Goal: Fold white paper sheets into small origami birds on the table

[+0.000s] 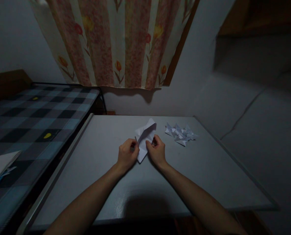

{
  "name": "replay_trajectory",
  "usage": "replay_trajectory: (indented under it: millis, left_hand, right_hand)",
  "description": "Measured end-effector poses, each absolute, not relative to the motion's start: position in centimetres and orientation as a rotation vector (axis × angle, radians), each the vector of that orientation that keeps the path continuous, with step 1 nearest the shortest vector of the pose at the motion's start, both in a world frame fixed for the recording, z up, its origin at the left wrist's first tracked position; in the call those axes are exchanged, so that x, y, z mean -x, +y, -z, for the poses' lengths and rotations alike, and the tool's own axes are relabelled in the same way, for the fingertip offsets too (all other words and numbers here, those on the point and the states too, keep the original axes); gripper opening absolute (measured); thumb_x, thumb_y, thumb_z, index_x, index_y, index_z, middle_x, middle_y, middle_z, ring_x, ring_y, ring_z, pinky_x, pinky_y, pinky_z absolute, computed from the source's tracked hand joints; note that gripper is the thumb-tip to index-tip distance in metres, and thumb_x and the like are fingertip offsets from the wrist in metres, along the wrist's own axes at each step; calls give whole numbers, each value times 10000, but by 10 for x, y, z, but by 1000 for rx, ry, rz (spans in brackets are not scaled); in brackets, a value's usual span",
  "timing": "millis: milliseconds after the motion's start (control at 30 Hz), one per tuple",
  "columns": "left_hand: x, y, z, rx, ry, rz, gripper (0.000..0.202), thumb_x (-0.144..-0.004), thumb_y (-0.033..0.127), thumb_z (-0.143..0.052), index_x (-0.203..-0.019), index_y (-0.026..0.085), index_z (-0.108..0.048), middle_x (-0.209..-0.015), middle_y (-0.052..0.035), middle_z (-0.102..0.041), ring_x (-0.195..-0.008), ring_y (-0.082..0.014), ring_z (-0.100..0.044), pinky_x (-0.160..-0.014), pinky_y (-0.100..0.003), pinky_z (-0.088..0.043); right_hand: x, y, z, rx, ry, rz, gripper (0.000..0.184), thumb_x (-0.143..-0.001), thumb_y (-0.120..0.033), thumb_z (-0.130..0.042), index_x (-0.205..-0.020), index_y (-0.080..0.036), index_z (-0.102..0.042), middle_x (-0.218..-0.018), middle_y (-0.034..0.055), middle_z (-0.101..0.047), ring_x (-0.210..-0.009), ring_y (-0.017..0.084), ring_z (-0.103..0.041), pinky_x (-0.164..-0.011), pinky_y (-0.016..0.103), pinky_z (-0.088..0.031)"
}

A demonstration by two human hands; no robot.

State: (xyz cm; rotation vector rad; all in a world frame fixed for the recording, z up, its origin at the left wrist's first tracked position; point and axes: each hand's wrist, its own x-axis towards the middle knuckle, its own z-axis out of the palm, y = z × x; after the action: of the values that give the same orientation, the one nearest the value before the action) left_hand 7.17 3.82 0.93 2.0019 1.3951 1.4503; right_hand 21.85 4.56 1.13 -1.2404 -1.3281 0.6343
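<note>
Between my two hands a partly folded sheet of white paper (143, 148) is held up over the table, its upper flap standing open and creased. My left hand (128, 152) pinches its left edge between thumb and fingers. On the other side, my right hand (157, 150) grips the right edge, thumb on the near face and fingers behind it. Off to the right lies a small pile of folded white paper pieces (181, 133) with pointed tips, apart from both hands.
The white table (98, 195) has a raised rim along its left side. Left of it stands a bed with a checked cover (69, 104), carrying a stack of white paper (2, 164). A flowered curtain (118, 42) hangs behind; a wall (258, 130) borders the table's right.
</note>
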Motion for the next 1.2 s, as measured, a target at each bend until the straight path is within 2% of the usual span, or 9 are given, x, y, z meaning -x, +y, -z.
replay_trajectory:
  millis: [67, 233, 433, 633, 733, 833, 933, 1033, 1200]
  left_hand:
    - [-69, 39, -11, -1911, 1446, -1478, 86, -796, 232, -516, -869, 195, -543, -718, 6, -609, -632, -128, -588, -636, -254, -488]
    - [-61, 46, -15, -1803, 1480, -1390, 400, -757, 182, -494, -1156, 189, -517, -593, 67, -498, -518, -108, -499, -550, -221, -420]
    - [-67, 42, -21, -1851, 1510, -1289, 334, -731, 264, -592, -1056, 190, -568, -611, 62, -524, -542, -117, -519, -569, -225, -405]
    - [-67, 38, -21, -1887, 1647, -1337, 300, -756, 195, -520, -1050, 199, -578, -621, 49, -532, -568, -135, -540, -608, -239, -406]
    - [-58, 46, -15, -1862, 1661, -1373, 294, -738, 164, -514, -1016, 201, -603, -608, 55, -506, -553, -126, -515, -604, -235, -401]
    - [-47, 57, -8, -1818, 1627, -1296, 296, -735, 151, -511, -1004, 200, -624, -627, 46, -528, -557, -124, -512, -601, -237, -411]
    - [-37, 64, -2, -1999, 1577, -1134, 263, -753, 133, -499, -949, 197, -663, -750, -4, -600, -698, -153, -562, -708, -274, -450]
    - [-28, 66, 2, -2271, 1493, -1016, 299, -729, 80, -500, -951, 193, -664, -916, -56, -590, -895, -195, -553, -824, -319, -453]
    - [-21, 64, 2, -2481, 1231, -761, 293, -734, 38, -455, -917, 181, -632, -924, -71, -581, -897, -194, -542, -819, -316, -456]
  right_hand:
    - [-222, 48, -12, 1240, -1305, -621, 157, -765, -270, -558, -890, -179, -583, -672, -36, -529, -538, 104, -467, -494, 210, -391]
    - [-232, 52, -9, 1267, -1349, -588, 265, -756, -289, -556, -985, -164, -604, -636, -39, -528, -535, 117, -507, -502, 223, -418]
    - [-221, 41, -11, 1264, -1602, -405, 227, -765, -230, -553, -968, -179, -643, -596, -39, -577, -510, 109, -544, -542, 213, -449]
    - [-219, 35, -17, 1232, -1657, 18, 295, -737, -138, -508, -976, -179, -675, -569, -41, -577, -488, 103, -529, -576, 213, -442]
    - [-230, 41, -16, 1279, -1637, -12, 277, -744, -140, -498, -940, -174, -689, -545, -40, -573, -468, 109, -515, -547, 219, -430]
    - [-243, 50, -13, 1282, -1660, -153, 253, -763, -144, -490, -892, -176, -705, -680, 4, -674, -564, 131, -585, -597, 238, -460]
    - [-256, 58, -8, 1259, -1771, -286, 243, -786, -139, -502, -880, -184, -722, -830, 40, -718, -719, 160, -642, -678, 264, -482]
    - [-267, 62, -2, 1308, -1897, -313, 241, -791, -104, -529, -888, -186, -734, -797, 43, -695, -735, 165, -628, -701, 278, -478]
    - [-278, 64, 3, 1275, -2164, -226, 246, -752, -29, -582, -858, -181, -743, -894, 75, -666, -868, 193, -589, -793, 312, -470]
